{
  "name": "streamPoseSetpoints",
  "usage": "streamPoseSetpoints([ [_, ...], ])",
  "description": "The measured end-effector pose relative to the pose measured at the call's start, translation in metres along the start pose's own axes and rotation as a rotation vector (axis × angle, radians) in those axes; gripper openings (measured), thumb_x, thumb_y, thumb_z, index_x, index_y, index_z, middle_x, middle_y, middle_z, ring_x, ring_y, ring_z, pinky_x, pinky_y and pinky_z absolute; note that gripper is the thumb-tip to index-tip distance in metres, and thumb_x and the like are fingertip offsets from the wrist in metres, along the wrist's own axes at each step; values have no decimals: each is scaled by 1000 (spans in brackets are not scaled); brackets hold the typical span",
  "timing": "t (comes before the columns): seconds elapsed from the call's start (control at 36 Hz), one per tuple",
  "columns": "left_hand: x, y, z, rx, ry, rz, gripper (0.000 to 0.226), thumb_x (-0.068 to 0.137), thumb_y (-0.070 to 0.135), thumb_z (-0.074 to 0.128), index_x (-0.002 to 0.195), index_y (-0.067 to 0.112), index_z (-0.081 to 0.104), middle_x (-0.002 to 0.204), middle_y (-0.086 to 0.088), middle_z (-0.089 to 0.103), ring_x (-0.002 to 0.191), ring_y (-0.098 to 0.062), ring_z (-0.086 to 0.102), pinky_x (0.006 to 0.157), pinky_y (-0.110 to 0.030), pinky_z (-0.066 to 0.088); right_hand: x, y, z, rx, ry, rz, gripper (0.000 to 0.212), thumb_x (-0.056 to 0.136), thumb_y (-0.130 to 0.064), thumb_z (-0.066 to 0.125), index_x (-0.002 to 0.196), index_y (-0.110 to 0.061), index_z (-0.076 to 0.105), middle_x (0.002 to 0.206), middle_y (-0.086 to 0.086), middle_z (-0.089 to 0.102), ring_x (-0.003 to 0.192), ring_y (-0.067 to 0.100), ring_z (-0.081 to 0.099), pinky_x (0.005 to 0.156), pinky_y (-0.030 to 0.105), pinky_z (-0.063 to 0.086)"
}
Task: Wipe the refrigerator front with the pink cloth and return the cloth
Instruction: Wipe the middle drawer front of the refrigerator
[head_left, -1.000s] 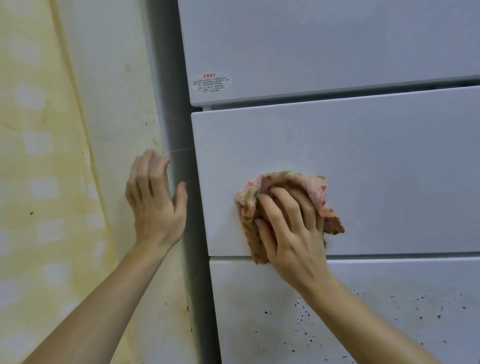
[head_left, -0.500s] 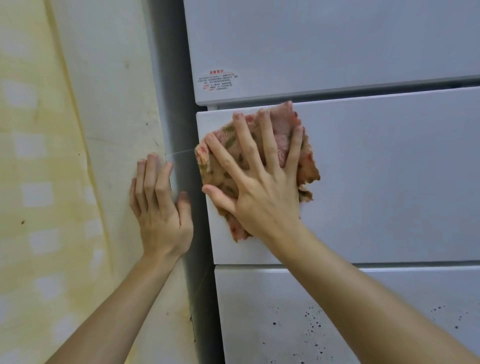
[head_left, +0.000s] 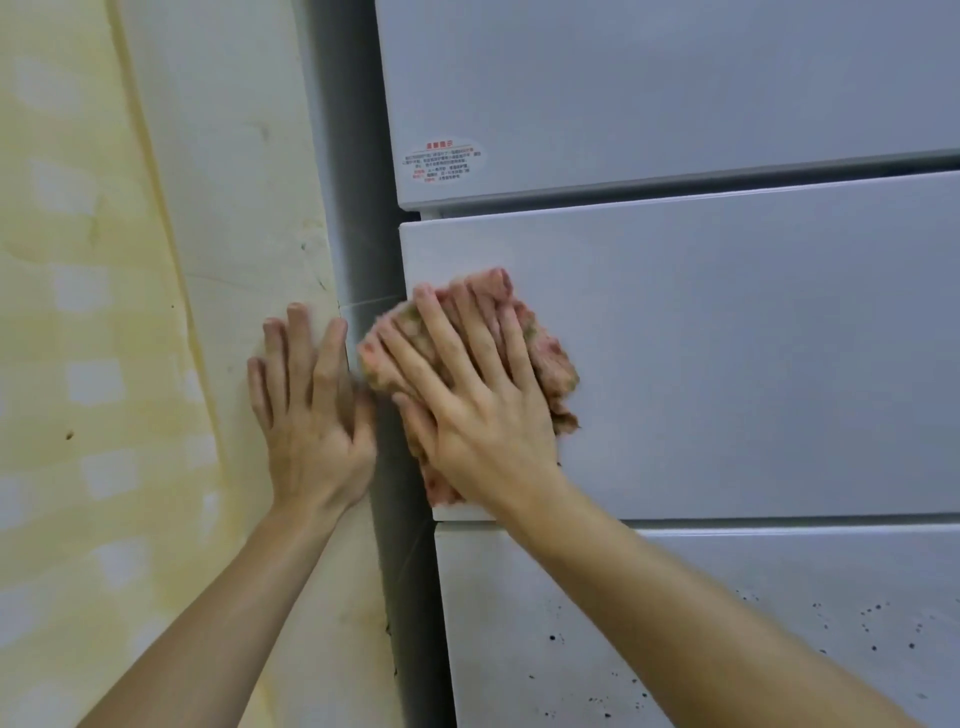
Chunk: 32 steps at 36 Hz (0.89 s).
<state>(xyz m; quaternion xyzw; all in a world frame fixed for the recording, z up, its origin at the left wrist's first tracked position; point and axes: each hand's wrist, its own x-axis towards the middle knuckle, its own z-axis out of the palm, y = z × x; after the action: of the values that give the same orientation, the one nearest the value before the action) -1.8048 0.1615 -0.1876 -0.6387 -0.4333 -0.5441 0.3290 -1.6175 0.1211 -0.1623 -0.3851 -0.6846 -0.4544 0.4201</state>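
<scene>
Evidently the right hand (head_left: 483, 415) spreads flat fingers over the pink cloth (head_left: 545, 364) to rub the refrigerator (head_left: 727, 364); the left hand (head_left: 311, 415), open-palmed, braces against the wall (head_left: 234, 208) alongside.

The cloth (head_left: 546, 364) lies against the refrigerator (head_left: 727, 364) (wall (head_left: 234, 208) at left).

Stained cream wall (head_left: 234, 208), yellow checked covering (head_left: 62, 364)

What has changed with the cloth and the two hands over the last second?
The right hand swept the pink cloth up to the top-left corner of the middle drawer front, then back down along its left edge. The left hand stayed flat on the wall.
</scene>
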Motion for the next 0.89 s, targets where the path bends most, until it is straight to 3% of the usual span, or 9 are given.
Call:
streamPoseSetpoints([
  [0.14,0,-5,-1,6,-11,-7,67,105,39,40,167,25,17,176,-7,7,163,-27,-1,124,-71,-3,70,-4,-1,-36,50,97,50,110,-43,39,157,-28,46,172,6,25,160,38,15,128,62,5],
  [0.31,-1,-5,0,3,5,-12,68,101,34,42,166,26,23,176,-6,9,163,-25,2,123,-72,-4,7,-13,5,-23,15,38,48,109,-38,43,155,-27,50,173,7,21,161,37,12,128,62,8],
  [0.47,-1,0,1,-23,30,-22,65,102,31,39,166,28,23,176,1,9,163,-23,4,122,-74,-2,-85,-9,6,-40,-120,-95,56,110,-50,40,164,-36,30,174,2,18,161,32,14,129,58,11],
  [0.61,-1,13,-3,-34,3,-59,65,103,35,35,166,25,23,176,-1,9,163,-21,4,122,-73,-6,-70,12,-4,-66,-151,-178,55,112,-52,33,165,-37,25,174,-2,17,162,24,12,131,53,9],
  [0.81,8,42,-3,-76,39,-36,66,102,33,36,166,26,21,176,-3,10,163,-22,4,123,-69,-8,26,61,-28,-85,81,95,53,112,-49,36,162,-33,35,172,2,25,161,27,17,130,55,9],
  [0.89,8,50,-1,-54,45,20,66,102,35,38,165,23,25,176,-5,11,163,-25,5,123,-68,-7,28,60,-28,-86,111,176,54,112,-49,35,163,-29,33,172,4,24,161,29,17,130,54,10],
])
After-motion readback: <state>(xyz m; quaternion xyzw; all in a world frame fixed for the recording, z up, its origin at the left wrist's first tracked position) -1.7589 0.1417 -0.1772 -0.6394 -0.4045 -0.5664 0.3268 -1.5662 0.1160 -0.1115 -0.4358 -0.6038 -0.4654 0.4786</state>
